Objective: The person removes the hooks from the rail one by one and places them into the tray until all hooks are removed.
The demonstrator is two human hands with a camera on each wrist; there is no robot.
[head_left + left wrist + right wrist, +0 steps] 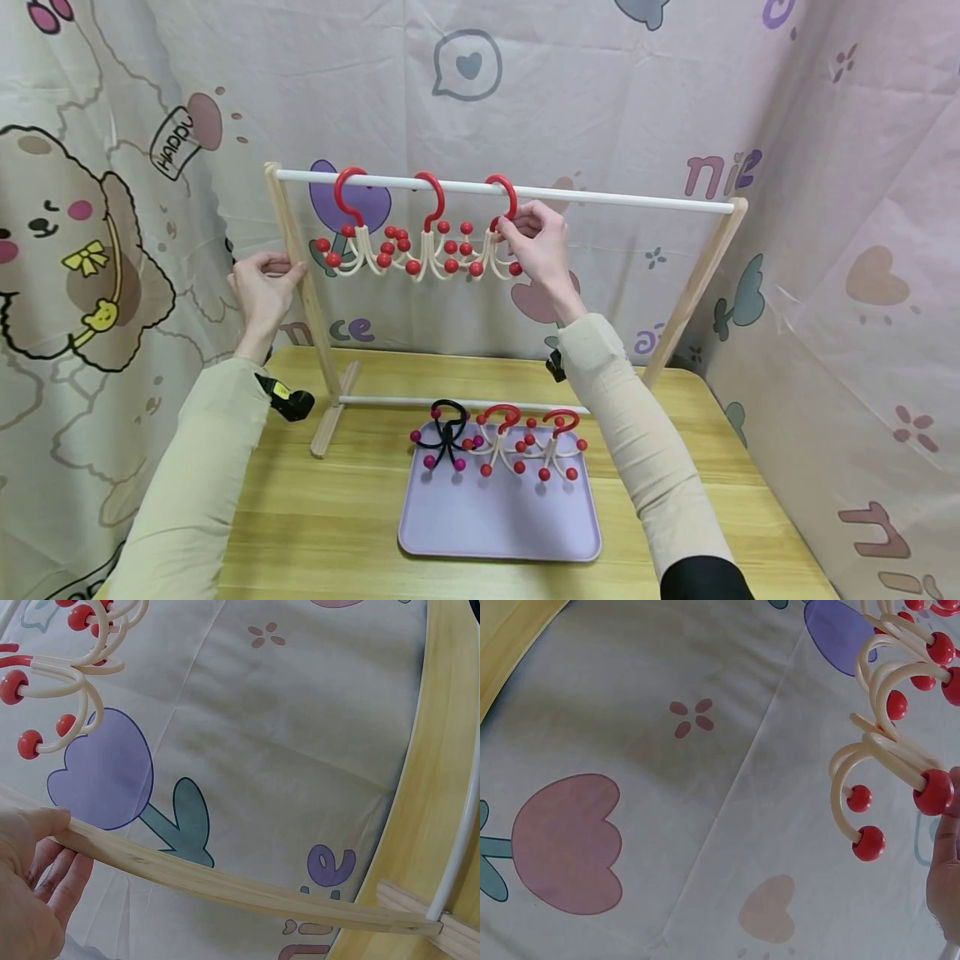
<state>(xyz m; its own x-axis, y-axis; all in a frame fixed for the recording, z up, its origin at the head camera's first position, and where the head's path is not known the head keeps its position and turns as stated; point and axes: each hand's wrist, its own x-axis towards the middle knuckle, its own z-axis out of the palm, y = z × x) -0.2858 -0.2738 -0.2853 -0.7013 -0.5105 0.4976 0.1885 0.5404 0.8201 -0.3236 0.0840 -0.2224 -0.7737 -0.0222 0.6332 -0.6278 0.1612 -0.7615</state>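
Note:
My left hand [266,287] pinches the left wooden post [225,881] of a small clothes rack, thumb on one side and fingers behind. From its white top rod [630,198] hang three cream claw hangers with red hooks and red ball tips: a left one [363,250], a middle one [427,250] and a right one [491,250]. My right hand [542,246] pinches the right hanger at the base of its red hook, which loops over the rod. In the right wrist view only part of that hand shows, at the right edge beside the red balls [934,792].
A lilac tray [498,525] lies on the wooden table [322,517] in front of the rack. On it are a black claw hanger [448,435] with magenta balls and two cream-and-red ones [498,446]. A patterned curtain [465,125] surrounds the table.

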